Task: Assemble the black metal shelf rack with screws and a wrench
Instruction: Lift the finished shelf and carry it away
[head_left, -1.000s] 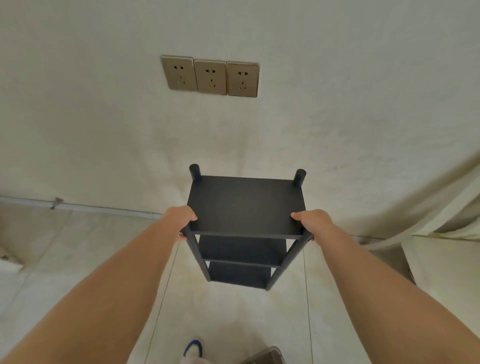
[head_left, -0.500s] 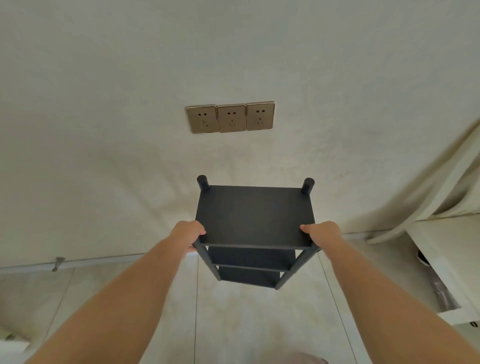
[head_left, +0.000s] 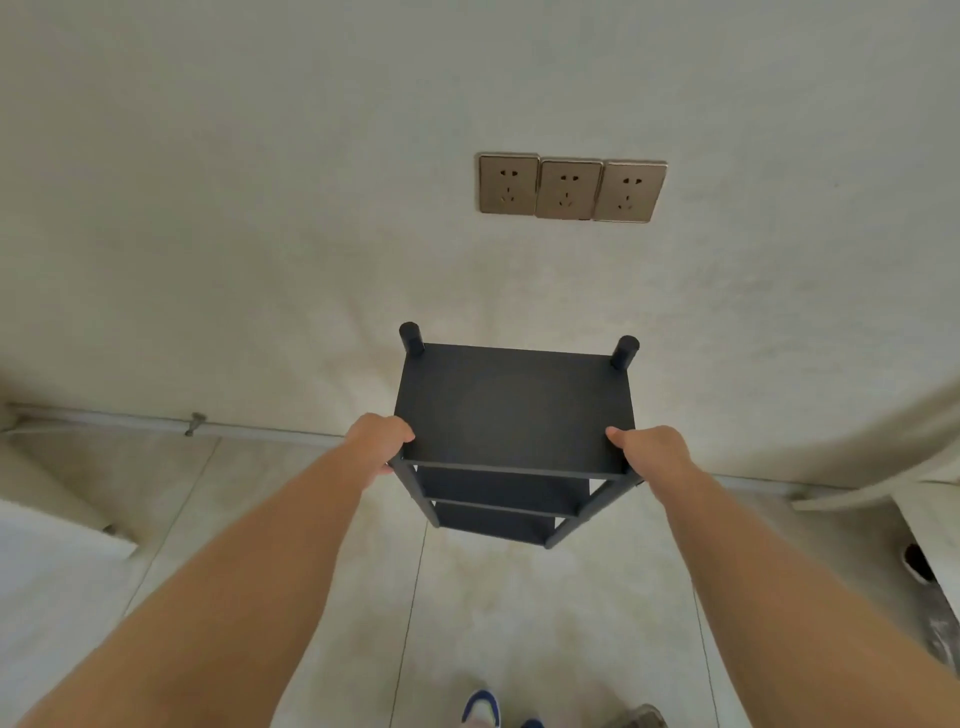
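Observation:
The black metal shelf rack (head_left: 514, 405) stands upright in front of me, seen from above, with three shelves stacked and two round post tops at its far corners. My left hand (head_left: 379, 439) grips the near left corner of the top shelf. My right hand (head_left: 649, 447) grips the near right corner, thumb lying on the shelf's top. Whether the rack's feet touch the tiled floor (head_left: 519, 597) I cannot tell. No screws or wrench are in view.
A pale wall (head_left: 260, 208) rises just behind the rack, with three brass-coloured sockets (head_left: 571, 188). A pipe (head_left: 156, 423) runs along the wall's foot. White furniture (head_left: 924, 525) stands at the right, a white surface (head_left: 47, 561) at the left. My shoe (head_left: 480, 706) shows below.
The view has swung to the left, so the sockets and rack sit further right in the frame. Both hands keep the same grip on the top shelf's near corners.

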